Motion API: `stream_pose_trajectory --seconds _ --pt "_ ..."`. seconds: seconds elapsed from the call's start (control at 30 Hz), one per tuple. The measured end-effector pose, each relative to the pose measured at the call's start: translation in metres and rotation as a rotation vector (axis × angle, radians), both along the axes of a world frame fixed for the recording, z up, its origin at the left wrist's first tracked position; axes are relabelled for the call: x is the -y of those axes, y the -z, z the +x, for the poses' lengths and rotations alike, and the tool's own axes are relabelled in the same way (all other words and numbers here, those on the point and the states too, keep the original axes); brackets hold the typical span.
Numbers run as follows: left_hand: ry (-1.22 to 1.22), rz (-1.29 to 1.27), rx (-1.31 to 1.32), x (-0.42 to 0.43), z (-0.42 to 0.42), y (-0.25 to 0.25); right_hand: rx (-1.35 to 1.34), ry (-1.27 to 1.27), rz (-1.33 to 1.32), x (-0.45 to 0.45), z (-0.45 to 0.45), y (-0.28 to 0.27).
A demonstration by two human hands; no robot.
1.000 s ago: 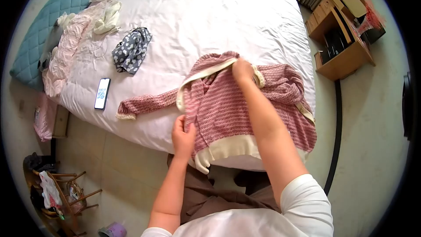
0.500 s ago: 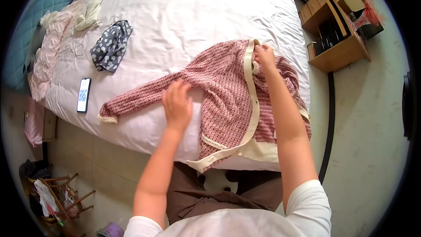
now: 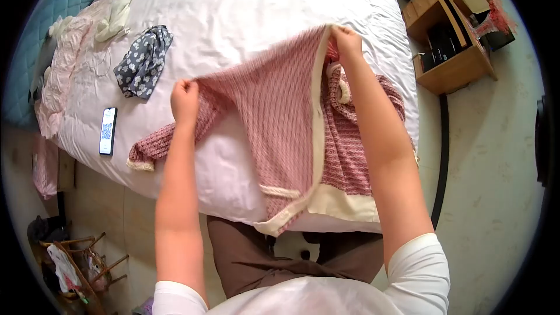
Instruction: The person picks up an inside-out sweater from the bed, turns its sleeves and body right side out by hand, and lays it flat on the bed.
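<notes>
A pink knitted cardigan [image 3: 280, 99] with cream trim lies partly on the bed, its near panel lifted and stretched between my hands. My left hand [image 3: 185, 100] is closed on its sleeve, near the upper arm. At the collar end of the cream front band, my right hand [image 3: 346, 42] pinches the knit. The left sleeve's cuff rests on the sheet below my left hand. On the right, the other sleeve lies bunched beside my right forearm, and the cream hem hangs at the bed's near edge.
The white bed [image 3: 233, 0] holds a dark floral cloth [image 3: 143, 63], a phone [image 3: 108, 131] with a lit screen and a cream cloth [image 3: 115, 17]. A wooden desk [image 3: 455, 64] stands right of the bed, a wooden chair [image 3: 87, 268] at lower left.
The cardigan's front panel was folded over to the left. My left hand moved left and closed on the sleeve. My right hand rose with the collar edge, lifting the knit off the bed.
</notes>
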State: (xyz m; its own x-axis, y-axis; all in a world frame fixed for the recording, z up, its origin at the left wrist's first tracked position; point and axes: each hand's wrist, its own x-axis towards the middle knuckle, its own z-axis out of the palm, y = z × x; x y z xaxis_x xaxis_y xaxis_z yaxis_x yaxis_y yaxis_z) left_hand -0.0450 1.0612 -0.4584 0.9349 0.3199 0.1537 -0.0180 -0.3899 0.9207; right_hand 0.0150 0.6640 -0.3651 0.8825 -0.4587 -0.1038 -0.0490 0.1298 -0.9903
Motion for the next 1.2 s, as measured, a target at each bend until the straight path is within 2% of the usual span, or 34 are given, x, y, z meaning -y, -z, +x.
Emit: stream_pose_trajectory --seconds 0.03,0.1,0.13,0.17,0.2,0.27,0.3,0.33,0.37,0.4,0.47,0.5,0.57,0.6,0.63,0.67,0.7,0.73,0.77,0.8,0.87,0.93,1.0,1.07,1.13,1.2 --pt "-0.007 0.002 -0.009 0.0 0.008 -0.003 0.133 0.011 0.242 -0.003 0.016 0.007" --pt "-0.109 0.198 -0.108 -0.004 0.019 -0.012 0.036 0.018 0.256 -0.014 0.024 0.018" --pt "-0.114 0.198 -0.11 -0.001 0.018 -0.015 -0.051 0.033 0.266 -0.023 0.026 0.018" --pt "-0.108 0.249 -0.116 0.006 0.017 -0.015 -0.108 -0.089 0.179 -0.031 0.02 0.023" --pt "-0.101 0.298 -0.124 0.014 0.015 -0.017 -0.267 -0.124 -0.039 -0.037 0.012 0.027" --pt "-0.111 0.365 -0.136 0.026 -0.004 -0.028 -0.373 -0.218 -0.177 -0.046 -0.002 0.039" --pt "-0.171 0.589 0.097 0.03 -0.017 -0.03 -0.378 -0.219 -0.177 -0.049 -0.012 0.04" --pt "-0.226 0.809 0.335 0.035 -0.031 -0.031 -0.47 -0.327 -0.33 -0.051 -0.021 0.039" --pt "-0.133 0.72 0.319 0.041 -0.048 -0.033 -0.557 -0.434 -0.483 -0.052 -0.026 0.035" --pt "-0.042 0.63 0.303 0.048 -0.067 -0.035 -0.556 -0.433 -0.481 -0.053 -0.026 0.035" --pt "0.111 0.542 0.319 0.071 -0.116 -0.032 -0.673 -0.7 -0.747 -0.056 -0.025 0.036" --pt "0.156 0.478 0.218 0.082 -0.14 -0.033 -0.669 -0.705 -0.745 -0.059 -0.021 0.036" --pt "0.206 0.413 0.097 0.09 -0.178 -0.025 -0.451 -0.324 -0.436 -0.06 -0.016 0.039" --pt "0.173 0.09 -0.065 0.092 -0.192 -0.011 -0.346 -0.134 -0.285 -0.059 -0.012 0.042" --pt "0.132 -0.232 -0.225 0.092 -0.203 -0.004 -0.245 -0.174 -0.222 -0.041 0.002 0.063" --pt "0.128 -0.232 -0.237 0.091 -0.209 -0.007 -0.142 -0.214 -0.159 -0.024 0.011 0.083" --pt "0.13 -0.399 -0.326 0.091 -0.214 -0.012 -0.122 -0.183 -0.01 -0.035 -0.009 0.067" --pt "0.131 -0.567 -0.412 0.091 -0.218 -0.016 -0.131 -0.185 -0.011 -0.039 -0.032 0.064" --pt "0.124 -0.636 -0.484 0.092 -0.22 -0.017 -0.095 -0.137 -0.22 -0.043 -0.055 0.061" --pt "0.123 -0.638 -0.483 0.091 -0.221 -0.017 -0.055 -0.087 -0.429 -0.048 -0.081 0.055" --pt "0.27 -0.693 -0.609 0.088 -0.223 -0.016 -0.22 -0.213 -0.425 -0.064 -0.156 0.028" --pt "0.305 -0.782 -0.655 0.092 -0.223 -0.012 -0.476 -0.31 -0.404 -0.077 -0.224 0.031" --pt "0.338 -0.708 -0.695 0.102 -0.222 -0.022 -0.62 -0.498 -0.713 -0.1 -0.276 0.029" --pt "0.329 -0.69 -0.66 0.108 -0.222 -0.019 -0.559 -0.507 -1.018 -0.128 -0.306 0.022" --pt "0.385 -0.356 -0.702 0.111 -0.222 -0.02 -0.485 -0.441 -1.017 -0.138 -0.318 0.037" --pt "0.33 -0.337 -0.649 0.113 -0.225 -0.018 -0.504 -0.308 -1.039 -0.137 -0.314 0.055"
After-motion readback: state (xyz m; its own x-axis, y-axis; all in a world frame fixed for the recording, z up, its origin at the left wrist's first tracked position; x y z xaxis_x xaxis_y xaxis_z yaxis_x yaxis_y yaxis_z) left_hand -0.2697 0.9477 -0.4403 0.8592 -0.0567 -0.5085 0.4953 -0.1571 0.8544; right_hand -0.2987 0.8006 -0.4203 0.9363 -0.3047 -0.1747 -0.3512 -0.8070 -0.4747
